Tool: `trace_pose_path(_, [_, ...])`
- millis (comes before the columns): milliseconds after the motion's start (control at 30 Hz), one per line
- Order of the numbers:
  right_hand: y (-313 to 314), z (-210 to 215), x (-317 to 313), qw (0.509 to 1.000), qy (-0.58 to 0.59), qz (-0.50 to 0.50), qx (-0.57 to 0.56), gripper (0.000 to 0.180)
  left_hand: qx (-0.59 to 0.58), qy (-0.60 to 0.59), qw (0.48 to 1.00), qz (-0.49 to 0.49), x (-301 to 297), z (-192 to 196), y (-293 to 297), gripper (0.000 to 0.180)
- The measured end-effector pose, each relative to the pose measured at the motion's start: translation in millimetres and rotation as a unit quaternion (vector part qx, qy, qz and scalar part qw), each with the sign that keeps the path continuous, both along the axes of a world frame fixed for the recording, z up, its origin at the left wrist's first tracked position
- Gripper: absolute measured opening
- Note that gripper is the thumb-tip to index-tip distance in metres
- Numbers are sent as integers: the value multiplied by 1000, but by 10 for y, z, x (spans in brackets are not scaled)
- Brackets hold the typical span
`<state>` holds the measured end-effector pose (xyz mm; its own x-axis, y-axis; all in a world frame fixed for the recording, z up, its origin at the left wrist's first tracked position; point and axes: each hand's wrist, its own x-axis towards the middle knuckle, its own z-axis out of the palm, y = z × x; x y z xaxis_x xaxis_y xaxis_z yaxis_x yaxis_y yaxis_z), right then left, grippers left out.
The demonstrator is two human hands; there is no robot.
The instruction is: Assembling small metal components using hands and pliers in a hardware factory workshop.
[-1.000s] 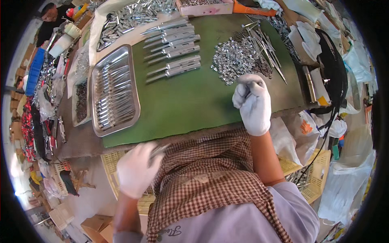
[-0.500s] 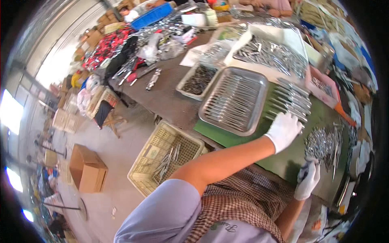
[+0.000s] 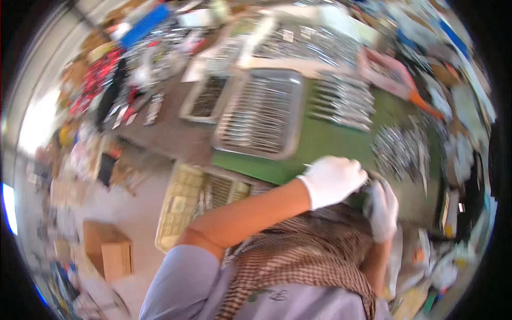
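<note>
the gloved left hand (image 3: 335,180) is gripping a slender metal rod (image 3: 306,167), its tip poking leftward over the green mat (image 3: 332,143); the right hand (image 3: 383,209) is curling alongside, its hold impossible to tell.

We believe this is a workshop: we see a worktable (image 3: 178,133) with heaped small metal parts (image 3: 396,150), a steel tray (image 3: 295,109), and nearby a cardboard box (image 3: 117,260).

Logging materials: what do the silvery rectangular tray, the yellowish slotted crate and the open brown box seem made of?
Silvery rectangular tray: probably smooth metal, given its sheen.
Yellowish slotted crate: likely moulded plastic, from its gridded walls; finish too blurred.
Open brown box: apparently matte cardboard, with flat, dull panels.
</note>
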<state>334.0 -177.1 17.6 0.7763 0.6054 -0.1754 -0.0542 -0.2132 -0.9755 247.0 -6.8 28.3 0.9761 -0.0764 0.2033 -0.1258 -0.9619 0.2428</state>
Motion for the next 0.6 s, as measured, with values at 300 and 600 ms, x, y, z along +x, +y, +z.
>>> trace_pose_path(300, [-150, 15, 132, 983, -129, 72, -106, 21, -66, -27, 997, 10, -129, 22, -7, 29])
trace_pose_path(600, [-251, -31, 183, 982, -175, 53, -54, 19, -118, -51, 990, 50, -88, -17, -131, 31])
